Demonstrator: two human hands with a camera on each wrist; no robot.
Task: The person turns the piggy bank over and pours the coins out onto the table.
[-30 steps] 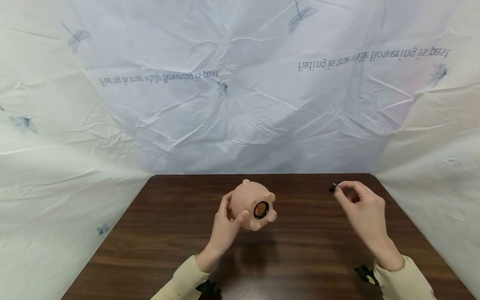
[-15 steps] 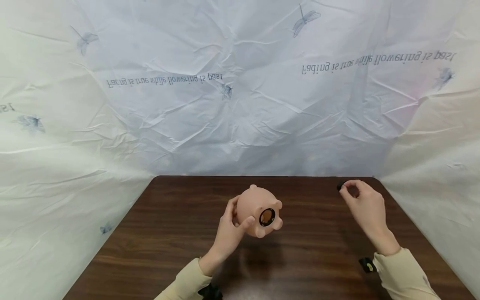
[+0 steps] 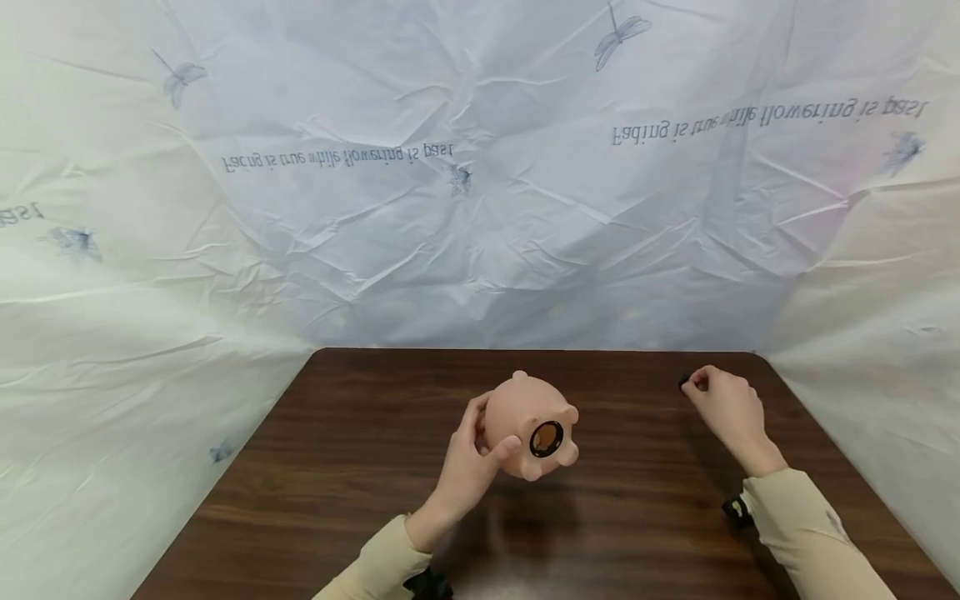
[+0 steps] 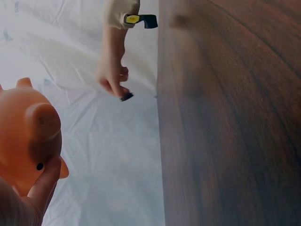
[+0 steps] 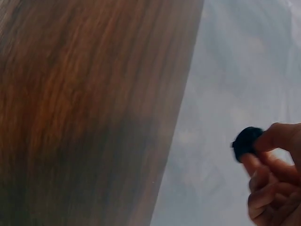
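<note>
A pink piggy bank [image 3: 517, 408] is gripped in my left hand [image 3: 465, 467], tipped so its underside with stubby feet and a black-ringed round hole faces me. In the left wrist view the piggy bank [image 4: 23, 136] shows its snout and one dark eye, my thumb lying beside the eye. Off to the right, my right hand [image 3: 729, 412] pinches a small round black plug [image 5: 247, 142] between thumb and fingertips, held above the table and well apart from the piggy bank.
The dark brown wooden table [image 3: 360, 433] has rounded far corners. White sheeting [image 3: 480, 250] printed with lettering and dragonflies hangs behind it and on both sides. A black strap mount [image 3: 738, 512] sits at the right cuff, another at the left.
The piggy bank and my left hand have shifted slightly right and down in the head view. My right hand has turned a little and dropped slightly, the plug still pinched.
</note>
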